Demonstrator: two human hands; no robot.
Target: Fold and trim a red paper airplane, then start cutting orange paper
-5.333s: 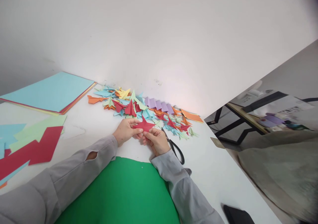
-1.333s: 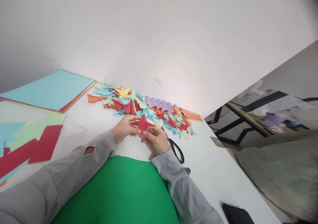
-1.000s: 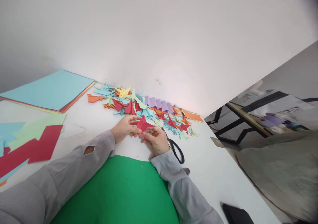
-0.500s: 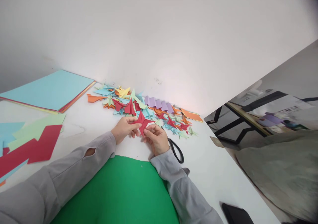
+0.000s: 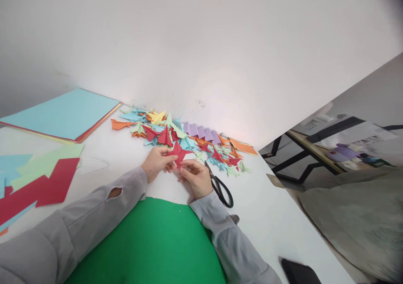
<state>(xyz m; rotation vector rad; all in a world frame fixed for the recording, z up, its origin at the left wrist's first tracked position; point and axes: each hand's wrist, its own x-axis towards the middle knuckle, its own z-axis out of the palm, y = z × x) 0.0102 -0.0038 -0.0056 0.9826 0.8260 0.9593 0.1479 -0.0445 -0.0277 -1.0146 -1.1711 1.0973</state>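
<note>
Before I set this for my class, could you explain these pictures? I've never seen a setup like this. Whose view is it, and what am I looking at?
There is no machine here: a person works with two bare hands, seen through one head-worn camera looking forward and down. The left hand pinches a red folded-paper piece with pointed arms. The fingertips of the right hand are at its lower point; whether they grip it is hard to tell.

On the white table, a long pile of multicoloured folded paper shapes lies beyond the hands. Black-handled scissors lie beside the right hand. On the left are a stack of large sheets with light blue on top and smaller flat red, green and blue paper pieces.
</note>
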